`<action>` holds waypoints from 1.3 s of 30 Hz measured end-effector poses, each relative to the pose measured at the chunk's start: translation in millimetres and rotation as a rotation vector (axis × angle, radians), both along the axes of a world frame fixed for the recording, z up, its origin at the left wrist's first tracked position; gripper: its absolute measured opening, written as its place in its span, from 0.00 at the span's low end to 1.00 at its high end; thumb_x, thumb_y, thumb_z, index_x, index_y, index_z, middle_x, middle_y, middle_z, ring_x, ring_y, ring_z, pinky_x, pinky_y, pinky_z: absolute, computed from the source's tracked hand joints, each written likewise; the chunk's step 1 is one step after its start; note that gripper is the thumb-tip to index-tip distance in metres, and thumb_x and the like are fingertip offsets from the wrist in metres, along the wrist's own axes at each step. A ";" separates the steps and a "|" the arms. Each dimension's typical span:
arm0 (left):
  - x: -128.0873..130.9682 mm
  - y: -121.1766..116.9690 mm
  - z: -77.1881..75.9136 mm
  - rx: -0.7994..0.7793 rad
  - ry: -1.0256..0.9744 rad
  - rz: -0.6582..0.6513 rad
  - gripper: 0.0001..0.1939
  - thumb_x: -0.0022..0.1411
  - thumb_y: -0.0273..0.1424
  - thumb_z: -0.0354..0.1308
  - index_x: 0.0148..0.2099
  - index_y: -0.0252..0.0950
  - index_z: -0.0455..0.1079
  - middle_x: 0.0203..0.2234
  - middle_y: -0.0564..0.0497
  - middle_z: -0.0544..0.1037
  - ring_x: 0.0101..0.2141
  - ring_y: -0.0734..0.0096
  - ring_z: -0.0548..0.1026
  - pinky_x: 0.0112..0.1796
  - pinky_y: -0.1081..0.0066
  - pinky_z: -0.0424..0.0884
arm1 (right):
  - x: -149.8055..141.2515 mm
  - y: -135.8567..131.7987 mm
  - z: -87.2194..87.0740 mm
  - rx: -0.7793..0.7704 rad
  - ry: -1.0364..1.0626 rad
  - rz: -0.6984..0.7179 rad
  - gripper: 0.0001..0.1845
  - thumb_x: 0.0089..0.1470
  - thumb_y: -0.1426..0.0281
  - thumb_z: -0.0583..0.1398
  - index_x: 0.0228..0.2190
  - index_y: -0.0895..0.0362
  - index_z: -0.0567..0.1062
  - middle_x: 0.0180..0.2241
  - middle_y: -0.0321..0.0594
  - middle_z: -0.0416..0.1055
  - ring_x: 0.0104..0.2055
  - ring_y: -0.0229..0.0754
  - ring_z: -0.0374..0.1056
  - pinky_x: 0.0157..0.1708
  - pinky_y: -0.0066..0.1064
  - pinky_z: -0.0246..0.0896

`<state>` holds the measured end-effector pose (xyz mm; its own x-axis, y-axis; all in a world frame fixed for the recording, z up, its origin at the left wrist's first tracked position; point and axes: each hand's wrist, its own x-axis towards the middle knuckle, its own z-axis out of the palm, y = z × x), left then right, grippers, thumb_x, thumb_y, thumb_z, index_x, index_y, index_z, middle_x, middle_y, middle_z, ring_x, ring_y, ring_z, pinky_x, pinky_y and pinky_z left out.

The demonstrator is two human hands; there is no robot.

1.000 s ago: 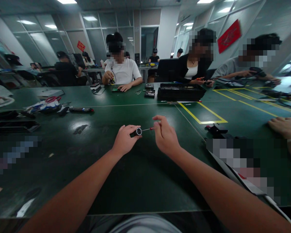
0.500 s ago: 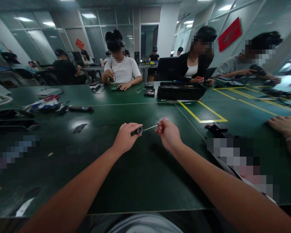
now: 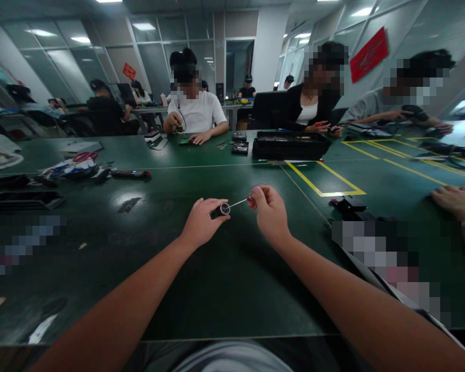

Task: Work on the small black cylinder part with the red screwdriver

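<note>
My left hand (image 3: 200, 223) is closed on a small dark cylindrical part (image 3: 219, 210), its round, pale-rimmed end turned to the right. Pinched in my right hand (image 3: 271, 212) is a thin screwdriver (image 3: 238, 203), its handle mostly hidden by the fingers. The bright shaft points left and its tip reaches the rimmed end of the cylinder; how far it goes inside I cannot make out. Both hands are above the green table (image 3: 232, 289).
Left lie a dark pen-like tool (image 3: 130, 174), red-handled scissors (image 3: 86, 156) and a black tray (image 3: 23, 200). A long black case (image 3: 290, 145) stands ahead. On the right are black parts (image 3: 349, 204) and another person's hand (image 3: 455, 199). Co-workers sit opposite.
My right hand has turned a little around the screwdriver, with the fingers placed differently. The shaft has come slightly closer to the cylinder's end. My left hand has barely moved.
</note>
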<state>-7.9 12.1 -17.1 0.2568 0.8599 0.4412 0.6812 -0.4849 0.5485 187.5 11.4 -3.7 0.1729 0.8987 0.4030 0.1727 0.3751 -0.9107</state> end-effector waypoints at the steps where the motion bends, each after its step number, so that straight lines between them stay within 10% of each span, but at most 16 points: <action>1: 0.0 0.0 0.3 0.000 0.000 0.008 0.20 0.59 0.30 0.69 0.54 0.42 0.76 0.51 0.47 0.81 0.53 0.55 0.76 0.62 0.44 0.59 | 0.4 -1.8 1.8 0.009 -0.044 -0.013 0.15 0.64 0.56 0.56 0.34 0.53 0.72 0.26 0.35 0.72 0.28 0.40 0.68 0.31 0.34 0.63; 39: -3.3 2.9 -1.9 -0.009 0.000 0.037 0.20 0.60 0.29 0.68 0.55 0.42 0.76 0.51 0.46 0.80 0.53 0.55 0.75 0.63 0.42 0.58 | 1.3 -10.0 5.3 0.099 -0.250 0.066 0.10 0.65 0.61 0.55 0.35 0.53 0.72 0.25 0.33 0.70 0.26 0.38 0.66 0.28 0.32 0.58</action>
<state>-11.2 15.0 -19.0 0.2251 0.8727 0.4332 0.6985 -0.4545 0.5527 188.8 1.4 1.6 -0.0009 0.8587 0.5125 0.3599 0.4784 -0.8010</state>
